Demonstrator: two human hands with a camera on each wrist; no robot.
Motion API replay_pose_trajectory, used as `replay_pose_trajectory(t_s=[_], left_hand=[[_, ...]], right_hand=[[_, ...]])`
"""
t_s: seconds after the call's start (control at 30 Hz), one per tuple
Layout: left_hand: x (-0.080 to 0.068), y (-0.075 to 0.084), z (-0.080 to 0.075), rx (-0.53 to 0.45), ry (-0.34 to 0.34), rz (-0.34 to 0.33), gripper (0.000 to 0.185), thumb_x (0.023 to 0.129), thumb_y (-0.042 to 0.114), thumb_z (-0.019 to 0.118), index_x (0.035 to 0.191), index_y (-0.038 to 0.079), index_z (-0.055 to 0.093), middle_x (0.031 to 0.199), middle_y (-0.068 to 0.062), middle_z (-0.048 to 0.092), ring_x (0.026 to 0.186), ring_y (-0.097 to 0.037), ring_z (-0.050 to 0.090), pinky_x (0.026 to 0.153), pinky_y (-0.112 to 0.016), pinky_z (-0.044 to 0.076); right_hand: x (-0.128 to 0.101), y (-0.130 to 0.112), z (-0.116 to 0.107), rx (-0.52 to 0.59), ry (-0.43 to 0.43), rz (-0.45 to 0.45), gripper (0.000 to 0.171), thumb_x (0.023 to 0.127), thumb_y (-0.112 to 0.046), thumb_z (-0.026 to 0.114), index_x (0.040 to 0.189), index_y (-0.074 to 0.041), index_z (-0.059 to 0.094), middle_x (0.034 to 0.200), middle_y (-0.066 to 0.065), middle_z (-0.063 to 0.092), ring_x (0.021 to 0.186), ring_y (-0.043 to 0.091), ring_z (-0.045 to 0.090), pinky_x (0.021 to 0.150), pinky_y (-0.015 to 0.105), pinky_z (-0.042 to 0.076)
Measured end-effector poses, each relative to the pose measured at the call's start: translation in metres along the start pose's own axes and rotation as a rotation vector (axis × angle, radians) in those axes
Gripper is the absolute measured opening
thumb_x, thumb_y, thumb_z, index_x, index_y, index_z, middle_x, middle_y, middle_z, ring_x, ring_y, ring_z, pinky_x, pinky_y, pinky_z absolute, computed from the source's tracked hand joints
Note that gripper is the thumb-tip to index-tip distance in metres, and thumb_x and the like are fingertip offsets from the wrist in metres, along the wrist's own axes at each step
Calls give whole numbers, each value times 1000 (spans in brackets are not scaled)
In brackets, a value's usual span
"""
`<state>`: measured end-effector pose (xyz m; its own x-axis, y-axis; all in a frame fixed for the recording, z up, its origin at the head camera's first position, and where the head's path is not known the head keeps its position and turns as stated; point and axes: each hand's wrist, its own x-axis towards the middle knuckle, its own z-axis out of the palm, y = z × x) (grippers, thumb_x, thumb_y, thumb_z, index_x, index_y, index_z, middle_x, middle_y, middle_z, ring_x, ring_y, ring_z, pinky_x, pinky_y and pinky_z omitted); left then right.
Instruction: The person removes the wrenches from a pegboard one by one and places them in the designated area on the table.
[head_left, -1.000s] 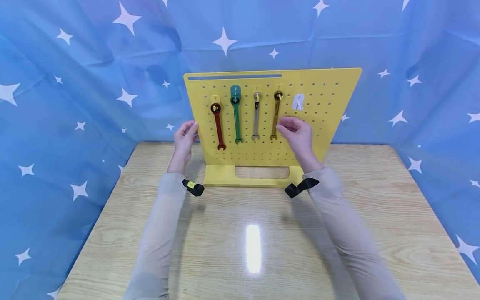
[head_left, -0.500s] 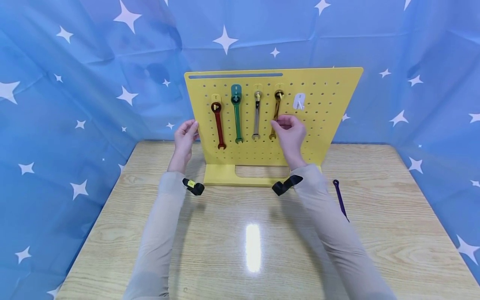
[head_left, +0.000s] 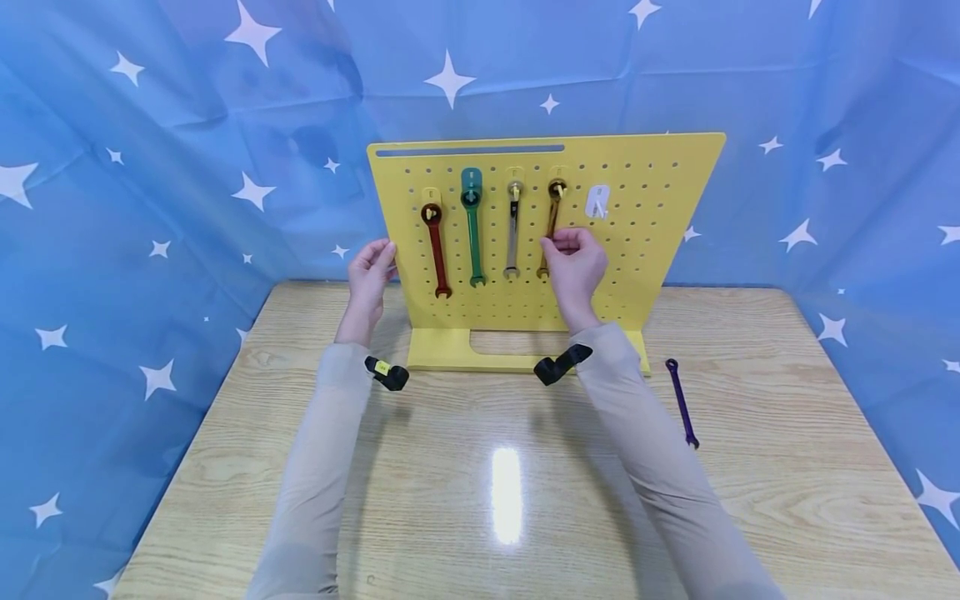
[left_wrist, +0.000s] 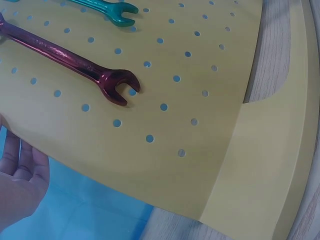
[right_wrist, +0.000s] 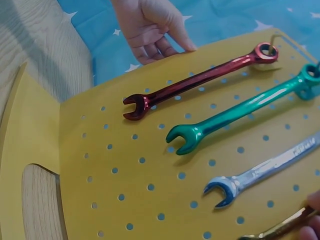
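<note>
Presently, a yellow pegboard (head_left: 615, 154) stands upright on its flanged base at the far side of the wood-grain table (head_left: 300, 467); all positions below refer to this pegboard, left and right as the seated-in sleeves face it. The gold combination wrench (head_left: 553, 218) hangs right of the pegboard's centre, ring end up on a hook peg, forked end down. The right hand (head_left: 576, 262) is closed to a pinch, thumb and fingertips holding the handle of this wrench, in front of the pegboard. The left hand (head_left: 369, 271) is partly closed and grips the pegboard's left edge between thumb and curled fingers.

Across the pegboard, left of the gold wrench, three more combination wrenches hang ring end up: red (head_left: 437, 254) nearest the left edge, then green (head_left: 474, 242) on a teal hook (head_left: 471, 179), then silver (head_left: 513, 237). A white hook (head_left: 597, 202) is fixed to the pegboard right of the gold wrench. A purple combination wrench (head_left: 682, 404) lies on the table, in front of and to the right of the pegboard's base, its ring end towards the board. Behind the pegboard I see a blue backdrop cloth (head_left: 187, 208) with white stars.
</note>
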<state>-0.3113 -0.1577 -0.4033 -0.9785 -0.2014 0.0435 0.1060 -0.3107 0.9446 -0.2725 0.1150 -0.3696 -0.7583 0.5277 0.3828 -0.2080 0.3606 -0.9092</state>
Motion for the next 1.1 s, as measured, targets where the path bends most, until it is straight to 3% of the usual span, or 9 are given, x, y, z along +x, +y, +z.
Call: replay_pose_trajectory(t_s=[0.53,0.87,1.1], left_hand=[[0,1,0,8,7,-5,13,90,11,64,79,19,65,74,5,63,70,-9,61,67,-24,50],[-2,2,0,-7,3,0,5,87,15,68,86,10,65,76,2,63,71,-10,62,67,-22,51],[2,-1,0,-1,10,-14,14,90,11,64,79,19,66,74,5,63,69,-9,61,67,-23,50]], right_hand=[[-3,-7,-5,-67,-142,76,16,82,-16,74,91,-3,70,88,11,70,73,13,61,62,18,43],[-5,-5,-3,33,-166,69,20,81,-14,74,91,2,69,84,13,66,66,6,53,60,17,42],[-6,-1,-8,126,-208,46,18,84,-10,71,92,5,67,84,11,66,68,6,54,62,18,43]])
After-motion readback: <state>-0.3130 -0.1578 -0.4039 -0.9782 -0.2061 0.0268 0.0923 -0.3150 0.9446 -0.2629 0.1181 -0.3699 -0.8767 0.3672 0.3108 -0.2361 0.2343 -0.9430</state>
